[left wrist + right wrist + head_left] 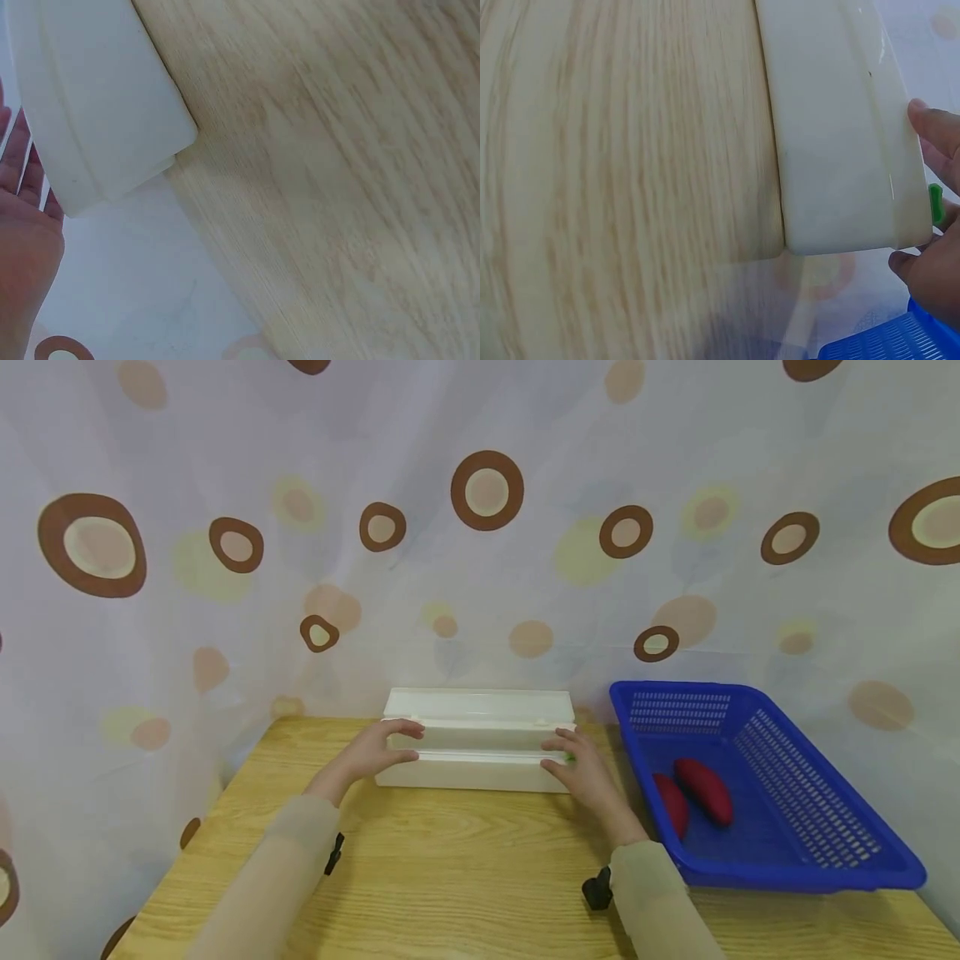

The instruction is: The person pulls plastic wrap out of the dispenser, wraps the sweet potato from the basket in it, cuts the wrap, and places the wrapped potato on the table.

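Note:
A long white lidded box stands at the back of the wooden table, its lid raised behind it. Over its left end reaches my left hand, thumb and fingers apart at the opening; in the left wrist view fingers show beyond the box wall. My right hand is at the right end, thumb near the front rim. A fingertip meets the box's upper edge in the right wrist view. A small green piece shows beside that hand; what it belongs to is hidden.
A blue plastic basket stands to the right, close to my right forearm, with two dark red elongated objects inside. Behind the wooden table hangs a patterned curtain. Black straps sit at both wrists.

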### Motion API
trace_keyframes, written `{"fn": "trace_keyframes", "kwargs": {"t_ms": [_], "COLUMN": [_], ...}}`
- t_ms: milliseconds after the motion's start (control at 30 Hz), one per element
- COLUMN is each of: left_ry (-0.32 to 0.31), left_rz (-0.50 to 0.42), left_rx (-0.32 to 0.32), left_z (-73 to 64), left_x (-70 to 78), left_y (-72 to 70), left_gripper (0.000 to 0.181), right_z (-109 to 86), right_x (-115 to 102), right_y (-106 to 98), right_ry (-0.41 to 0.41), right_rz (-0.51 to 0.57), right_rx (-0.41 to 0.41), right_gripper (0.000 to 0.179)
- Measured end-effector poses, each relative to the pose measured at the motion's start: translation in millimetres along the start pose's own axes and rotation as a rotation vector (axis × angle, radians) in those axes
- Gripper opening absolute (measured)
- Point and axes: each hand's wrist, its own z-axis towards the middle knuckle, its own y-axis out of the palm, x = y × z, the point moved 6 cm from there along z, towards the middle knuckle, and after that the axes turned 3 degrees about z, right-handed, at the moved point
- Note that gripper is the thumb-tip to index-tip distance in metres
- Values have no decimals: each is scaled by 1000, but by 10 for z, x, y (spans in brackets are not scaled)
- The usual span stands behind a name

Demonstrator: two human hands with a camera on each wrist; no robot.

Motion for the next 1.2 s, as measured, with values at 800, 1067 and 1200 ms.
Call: {"fn": "trace_keyframes", "kwargs": {"t_ms": [800,1067,1200], "left_ry": [-46,-69,-79], "left_rz": [-42,-59,-53], "left_rx": [-196,-105,-87], "left_z": [247,242,244], "left_x": [41,40,37], "left_y": [142,138,143], "left_gripper": [23,15,15], "right_z": [49,86,109], "right_x": [35,7,3], "right_y": [-14,-23,-16], "right_ry": [64,79,78], "right_rz": [62,54,35], "right_rx": [37,90,123], "right_gripper": [24,22,23]}}
